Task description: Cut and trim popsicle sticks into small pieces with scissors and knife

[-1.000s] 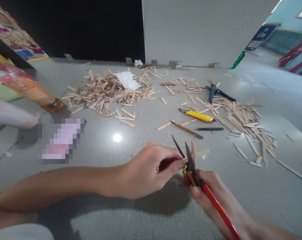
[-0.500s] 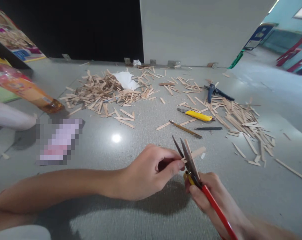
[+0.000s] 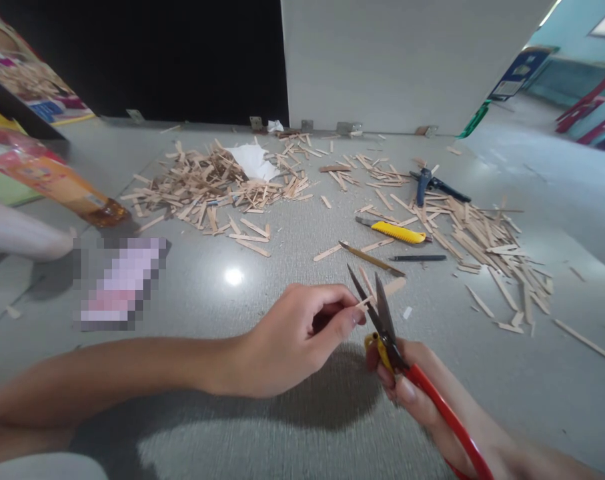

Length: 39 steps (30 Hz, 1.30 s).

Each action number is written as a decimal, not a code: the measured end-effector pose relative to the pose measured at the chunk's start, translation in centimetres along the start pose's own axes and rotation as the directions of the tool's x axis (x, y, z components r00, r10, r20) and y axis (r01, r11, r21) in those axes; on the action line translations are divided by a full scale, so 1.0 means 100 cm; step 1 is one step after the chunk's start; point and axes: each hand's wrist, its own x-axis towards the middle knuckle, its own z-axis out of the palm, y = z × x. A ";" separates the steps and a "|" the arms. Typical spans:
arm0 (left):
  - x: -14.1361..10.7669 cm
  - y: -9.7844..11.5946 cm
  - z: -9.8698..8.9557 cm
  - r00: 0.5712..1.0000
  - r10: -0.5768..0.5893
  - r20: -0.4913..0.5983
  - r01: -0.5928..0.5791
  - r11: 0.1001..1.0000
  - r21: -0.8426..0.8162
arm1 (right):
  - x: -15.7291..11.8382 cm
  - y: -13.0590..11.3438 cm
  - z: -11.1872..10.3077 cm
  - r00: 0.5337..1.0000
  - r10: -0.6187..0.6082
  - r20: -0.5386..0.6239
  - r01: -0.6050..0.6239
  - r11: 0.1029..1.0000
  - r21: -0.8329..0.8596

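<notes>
My left hand (image 3: 302,340) pinches a thin wooden stick (image 3: 365,302) between thumb and fingers. The stick's tip reaches the scissors (image 3: 393,357), whose dark blades stand apart in a V pointing up and away. My right hand (image 3: 429,387) is wrapped round their red handle, with a yellow part showing beside the fingers. Just behind the blades is another flat wooden stick (image 3: 395,287); whether it lies on the floor or is held, I cannot tell. Past my hands lie a yellow utility knife (image 3: 398,231), a brown slim tool (image 3: 372,259) and a dark slim tool (image 3: 419,258).
A heap of wooden stick pieces (image 3: 197,187) with white paper (image 3: 255,162) lies at the back left. More sticks (image 3: 482,233) and a dark blue clamp-like tool (image 3: 425,187) are on the right. An orange-labelled bottle (image 3: 67,183), a pixelated object (image 3: 125,283) and someone's limb (image 3: 27,230) are left.
The scissor blades have spread wider, and my right hand has shifted slightly down. My left hand has drawn back a little to the left with its stick.
</notes>
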 end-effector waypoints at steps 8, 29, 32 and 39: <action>0.000 0.000 0.001 0.999 -0.003 0.042 0.000 0.998 0.064 | 0.003 -0.003 -0.002 1.000 0.002 -0.002 -0.002 1.000 -0.013; 0.020 -0.010 -0.016 0.952 -0.002 -0.305 -0.057 0.981 -0.186 | 0.029 -0.020 -0.038 1.000 -0.029 -0.008 0.024 0.926 -0.377; 0.031 -0.017 -0.026 0.936 -0.069 -0.344 -0.027 0.963 -0.267 | 0.042 -0.013 -0.060 0.998 -0.040 -0.044 0.007 0.810 -0.586; 0.042 -0.027 -0.027 0.930 -0.215 -0.299 0.094 0.923 -0.372 | 0.062 0.017 -0.099 0.959 0.114 -0.260 -0.284 0.393 -0.875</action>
